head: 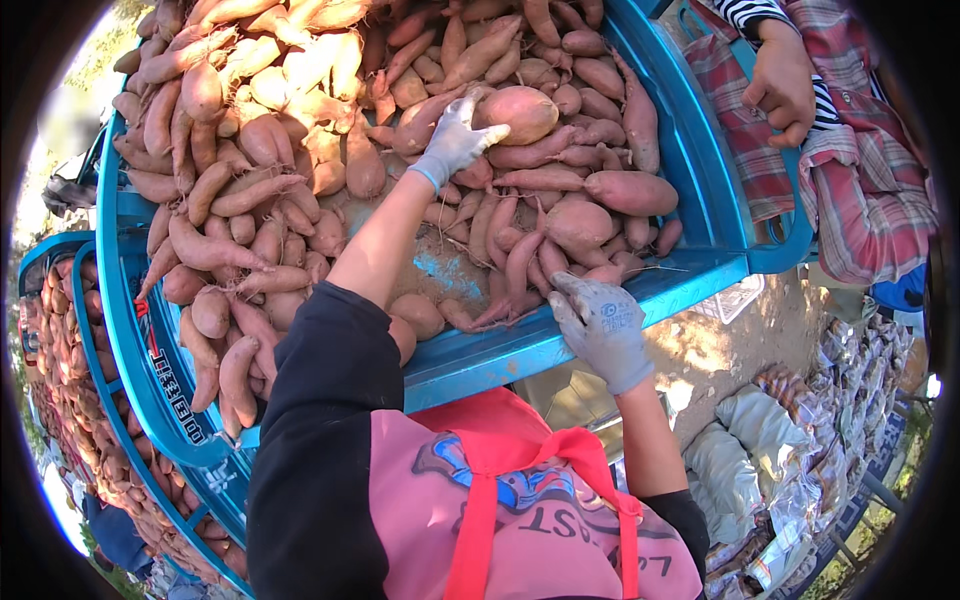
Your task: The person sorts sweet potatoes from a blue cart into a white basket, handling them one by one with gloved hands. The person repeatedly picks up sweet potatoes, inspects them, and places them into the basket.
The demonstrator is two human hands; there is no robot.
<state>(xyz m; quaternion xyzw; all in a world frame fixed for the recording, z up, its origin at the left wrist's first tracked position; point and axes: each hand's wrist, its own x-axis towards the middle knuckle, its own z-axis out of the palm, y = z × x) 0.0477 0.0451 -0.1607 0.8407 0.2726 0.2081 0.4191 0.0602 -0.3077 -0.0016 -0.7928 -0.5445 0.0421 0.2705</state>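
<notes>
My left hand [459, 141], in a pale work glove, reaches over the heap with thumb and fingers around the left end of a large round sweet potato [519, 115]. That sweet potato lies at the top of the right-hand pile. My right hand [604, 330], also gloved, is at the near rim of the blue metal cart bed [480, 364], its fingers bent beside the tips of slender sweet potatoes [525, 259]. Whether anything is inside its curled fingers is hidden. Between the left pile [247, 195] and the right one, soil-covered floor [427, 262] shows.
A person's bare hand [784, 86] rests near the blue rail at upper right. White sacks [757, 442] and crumpled plastic bags [847, 420] lie at lower right, a white crate [729, 298] below the cart. Another blue cart holds sweet potatoes [97, 427] at left.
</notes>
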